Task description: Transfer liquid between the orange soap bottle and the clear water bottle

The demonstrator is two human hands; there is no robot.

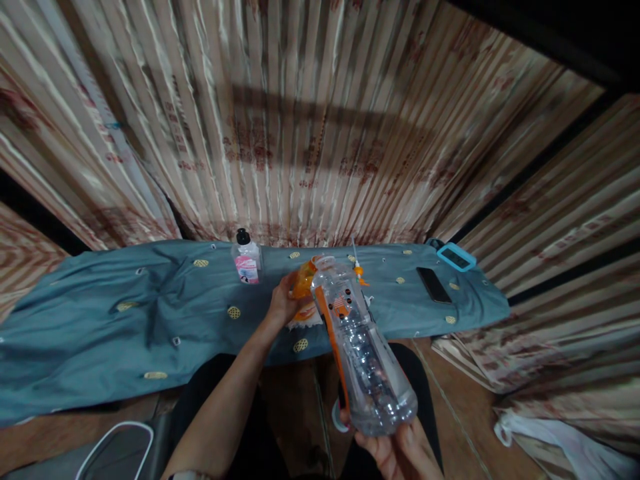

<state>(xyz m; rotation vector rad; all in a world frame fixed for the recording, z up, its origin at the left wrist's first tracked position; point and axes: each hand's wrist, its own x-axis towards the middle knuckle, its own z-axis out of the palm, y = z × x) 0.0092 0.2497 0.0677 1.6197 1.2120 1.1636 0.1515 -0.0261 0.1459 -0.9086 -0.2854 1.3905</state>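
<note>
My right hand (pixel 395 450) grips the base of a large clear plastic bottle (pixel 363 347) with an orange-edged label. The bottle is tilted, its neck pointing away from me and towards my left hand. My left hand (pixel 284 300) is closed on an orange translucent bottle (pixel 303 279), whose top is beside the clear bottle's neck; whether the two touch I cannot tell. Just beyond the clear bottle, a spray or pump top with a thin tube (pixel 358 267) and orange part lies on the cloth. A clear bottle with a black cap and pink label (pixel 247 260) stands left of my hands.
A blue-green patterned cloth (pixel 165 313) covers the low surface before me. On its right are a dark phone (pixel 434 285) and a light-blue-framed device (pixel 456 257). Striped curtains (pixel 300 133) hang behind. A white plastic bag (pixel 555 440) lies at the lower right.
</note>
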